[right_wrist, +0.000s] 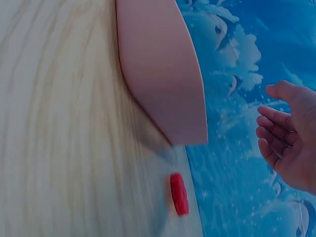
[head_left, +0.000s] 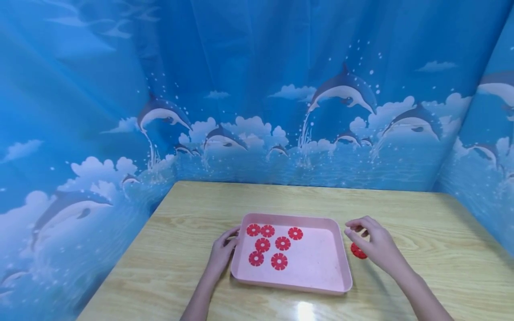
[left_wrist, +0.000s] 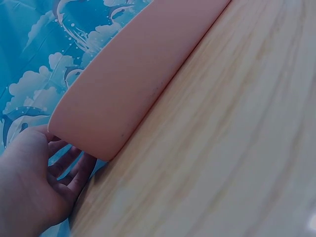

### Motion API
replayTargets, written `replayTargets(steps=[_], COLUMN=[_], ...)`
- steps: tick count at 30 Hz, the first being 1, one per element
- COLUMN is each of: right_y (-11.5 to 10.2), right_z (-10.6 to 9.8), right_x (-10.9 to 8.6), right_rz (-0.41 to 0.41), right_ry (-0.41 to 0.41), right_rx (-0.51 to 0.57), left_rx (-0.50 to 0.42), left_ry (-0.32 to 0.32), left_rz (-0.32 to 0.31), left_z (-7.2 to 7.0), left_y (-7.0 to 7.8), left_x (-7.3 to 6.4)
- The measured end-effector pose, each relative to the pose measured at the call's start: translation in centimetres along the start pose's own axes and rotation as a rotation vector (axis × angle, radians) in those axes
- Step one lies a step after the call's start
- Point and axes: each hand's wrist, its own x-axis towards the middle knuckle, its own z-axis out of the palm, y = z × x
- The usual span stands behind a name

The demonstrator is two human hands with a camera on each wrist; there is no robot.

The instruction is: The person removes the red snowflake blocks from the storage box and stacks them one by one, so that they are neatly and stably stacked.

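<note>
My left hand [head_left: 221, 252] holds the left side of a shallow pink tray [head_left: 321, 254]. In the left wrist view, the left hand [left_wrist: 34, 182] has its thumb at the rim and its bent fingers against the outer wall. Inside the tray, several red notched discs, such as one red disc [head_left: 279, 261], lie flat on the left and middle. Right of the tray, my right hand [head_left: 377, 244] hovers with nothing in its loosely bent fingers. Beneath it sit red discs [head_left: 357, 252], partly hidden by the hand; edge-on, they form a small red stack [right_wrist: 179, 194].
A light wood-grain table [head_left: 192, 200] bears the tray and the discs. Behind it and along both sides hangs a blue curtain [head_left: 257, 89] printed with dolphins and clouds. The tray's raised pink wall [right_wrist: 163, 74] stands between its inside and the loose discs.
</note>
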Motion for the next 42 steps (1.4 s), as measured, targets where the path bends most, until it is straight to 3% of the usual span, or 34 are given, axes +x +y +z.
replayTargets(steps=[5, 12, 17, 22, 29, 42], right_y=[-1.8, -3.4, -3.3, -2.8, -2.1, -1.8], right_z=[2.3, 6.4, 8.8, 10.5, 11.3, 11.3], right_x=[1.5, 2.8, 3.3, 3.5, 3.7, 3.6], right_rz=[-0.014, 0.034, 0.082, 0.16, 0.154, 0.13], right_ry=[-0.069, -0.167, -0.204, -0.239, -0.264, -0.26], right_rx=[0.012, 0.005, 0.012, -0.05, -0.101, -0.056], left_rx=[-0.001, -0.013, -0.029, -0.025, 0.004, 0.001], left_ry=[0.01, 0.0, -0.01, -0.015, 0.005, 0.016], left_rz=[0.002, 0.011, -0.003, 0.006, -0.013, -0.01], left_z=[0.0, -0.1, -0.1, -0.1, 0.0, 0.0], left_y=[-0.8, -0.6, 0.5, 1.4, -0.6, -0.5], left_x=[0.2, 0.2, -0.2, -0.6, 0.2, 0.1])
